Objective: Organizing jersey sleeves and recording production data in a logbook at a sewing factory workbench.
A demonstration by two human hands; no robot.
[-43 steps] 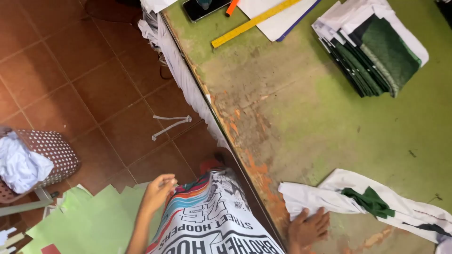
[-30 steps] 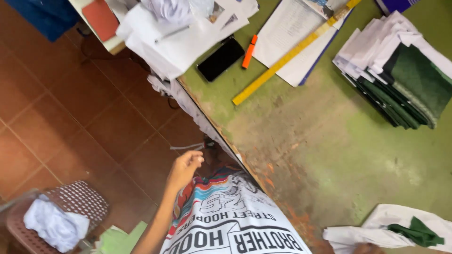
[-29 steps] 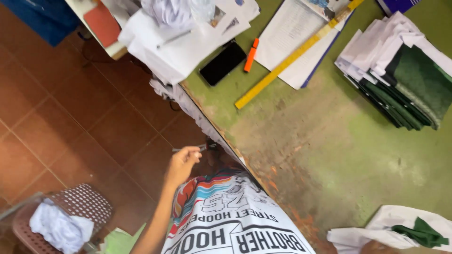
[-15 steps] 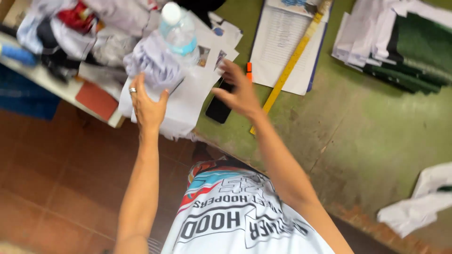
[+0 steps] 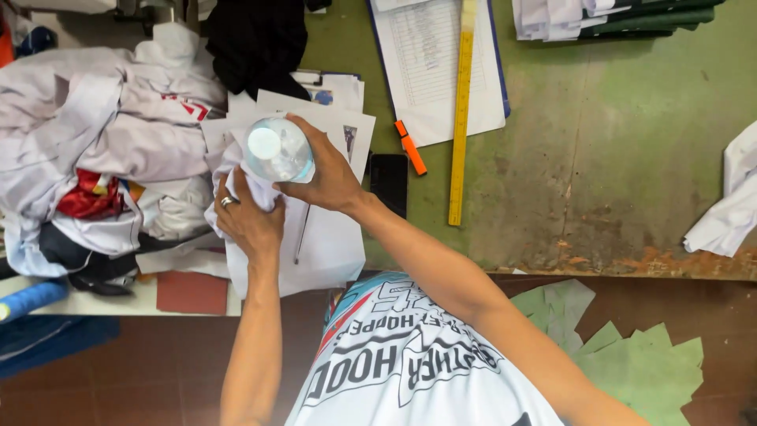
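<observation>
Bottle [image 5: 277,150]: clear plastic, white cap, probably light, smooth, slightly crushable; right hand [image 5: 327,170] wraps its body. Left hand [image 5: 248,221] clutches soft white cloth [image 5: 229,162] beneath.

- We see a clear bottle [image 5: 277,150] with a white cap.
- Our surface [image 5: 615,158] is worn green, with rusty brown patches along its edge.
- The ruler [image 5: 460,118] is yellow; the marker [image 5: 411,147] beside it is orange.
- The phone [image 5: 389,183] is black.
- The pile of cloth [image 5: 102,134] is mostly white, with red and dark bits.
- The floor [image 5: 158,371] is reddish-brown tile, with pale green paper scraps [image 5: 631,355] on it.
- Our shirt [image 5: 410,363] is white with black lettering and red and teal stripes.
</observation>
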